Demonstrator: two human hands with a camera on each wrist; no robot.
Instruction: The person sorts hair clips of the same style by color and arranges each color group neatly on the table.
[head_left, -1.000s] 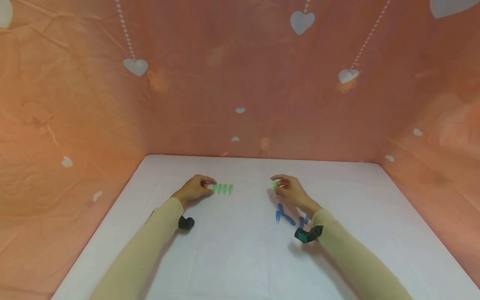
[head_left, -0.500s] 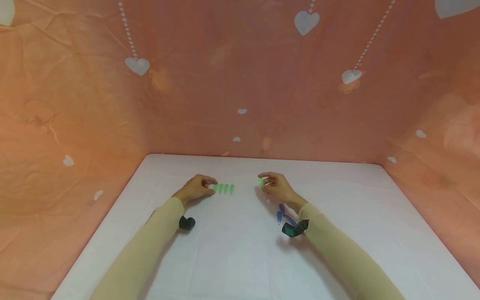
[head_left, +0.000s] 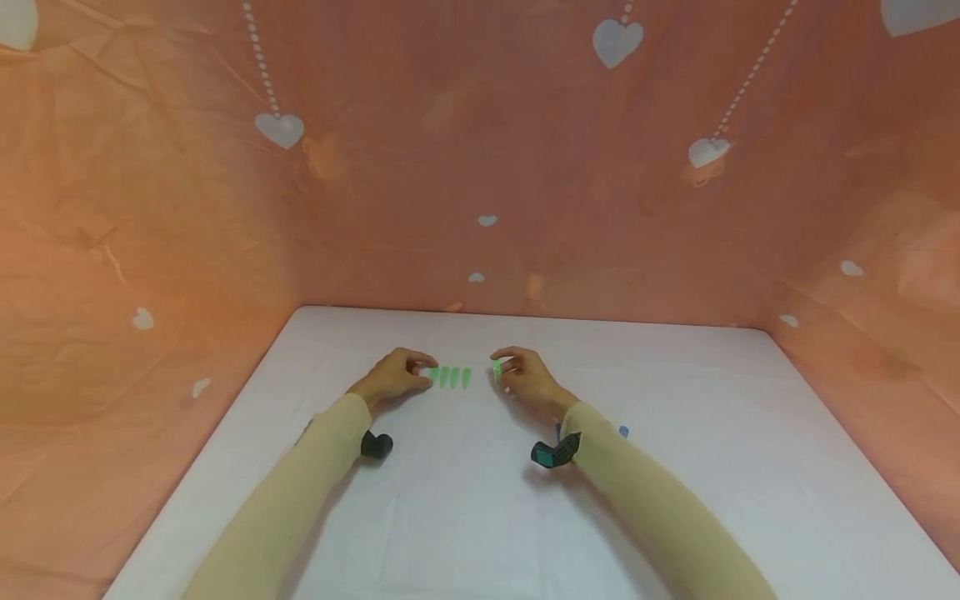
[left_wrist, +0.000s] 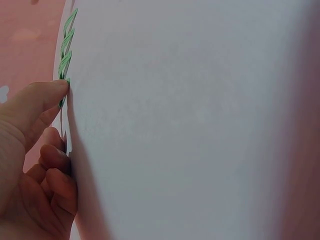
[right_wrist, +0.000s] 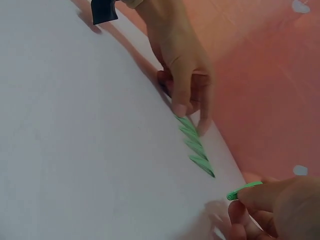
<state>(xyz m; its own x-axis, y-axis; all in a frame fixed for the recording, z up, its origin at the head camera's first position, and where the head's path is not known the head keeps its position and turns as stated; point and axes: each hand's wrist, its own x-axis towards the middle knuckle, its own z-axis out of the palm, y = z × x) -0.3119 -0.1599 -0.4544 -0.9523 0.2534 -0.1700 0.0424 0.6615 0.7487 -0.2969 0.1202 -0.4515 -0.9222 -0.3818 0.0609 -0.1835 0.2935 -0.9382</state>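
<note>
Several green snap hair clips (right_wrist: 201, 166) lie side by side in a short row on the white table. At the row's left end my left hand (head_left: 393, 373) pinches the outermost clip (left_wrist: 61, 104) between thumb and finger, low against the tabletop. My right hand (head_left: 527, 379) holds another green hair clip (right_wrist: 245, 191) between thumb and fingertips, just right of the row and over its own shadow. In the right wrist view the left hand's thumb and finger reach to both ends of the first clip.
Blue hair clips (head_left: 623, 432) lie on the table under the right forearm, mostly hidden by the sleeve. An orange cloth (head_left: 420, 167) with pale hearts walls the white table (head_left: 465, 517) at the back and both sides. Each wrist carries a dark camera.
My right hand has moved left with its green clip, from above the blue clips to close beside the row. Its forearm now covers most blue clips. The left hand stays at the row.
</note>
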